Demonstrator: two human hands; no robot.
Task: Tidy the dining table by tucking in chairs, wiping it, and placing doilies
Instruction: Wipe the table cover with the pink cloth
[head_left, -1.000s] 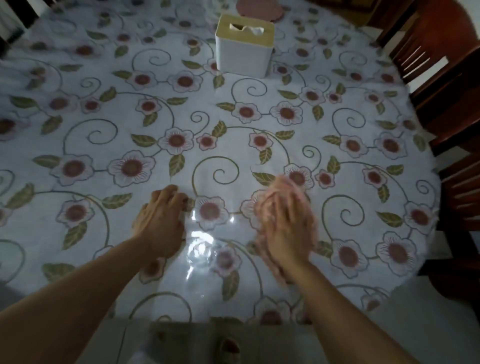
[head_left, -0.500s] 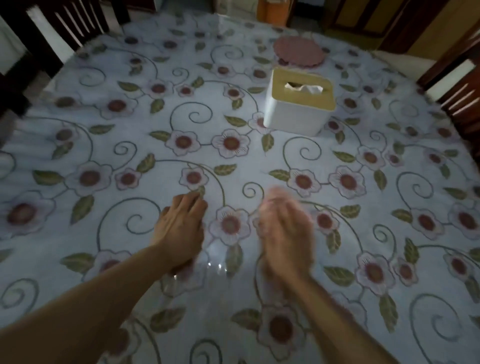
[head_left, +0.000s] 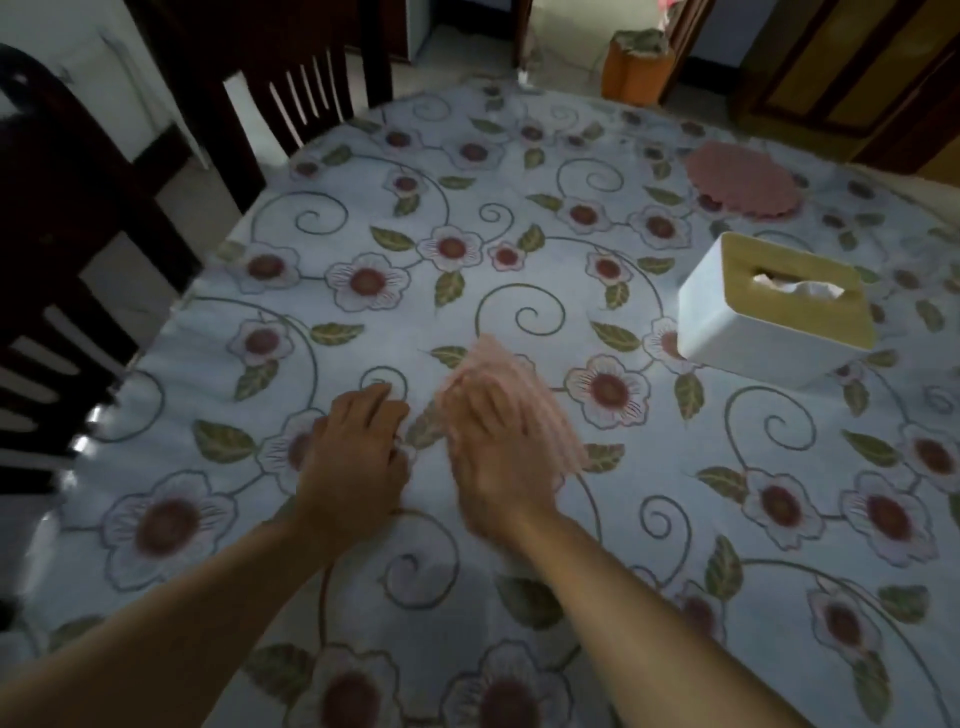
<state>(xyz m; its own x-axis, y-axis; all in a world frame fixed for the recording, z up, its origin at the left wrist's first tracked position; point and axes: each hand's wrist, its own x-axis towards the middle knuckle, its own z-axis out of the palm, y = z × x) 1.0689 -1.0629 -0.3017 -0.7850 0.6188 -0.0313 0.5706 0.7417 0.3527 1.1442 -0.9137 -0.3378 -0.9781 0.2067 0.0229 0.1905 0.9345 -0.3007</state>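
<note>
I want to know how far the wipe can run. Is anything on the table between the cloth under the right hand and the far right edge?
Yes. The tissue box stands on the table, ahead and right of the pink cloth under the right hand. Beyond it a pink doily lies near the far edge. Toward the far left, nothing visible.

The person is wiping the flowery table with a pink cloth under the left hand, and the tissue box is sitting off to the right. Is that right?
Not quite. The head view shows the pink cloth under the right hand, not the left. The left hand just rests on the flowery table beside it. The rest is right: the tissue box sits off to the right.
</note>
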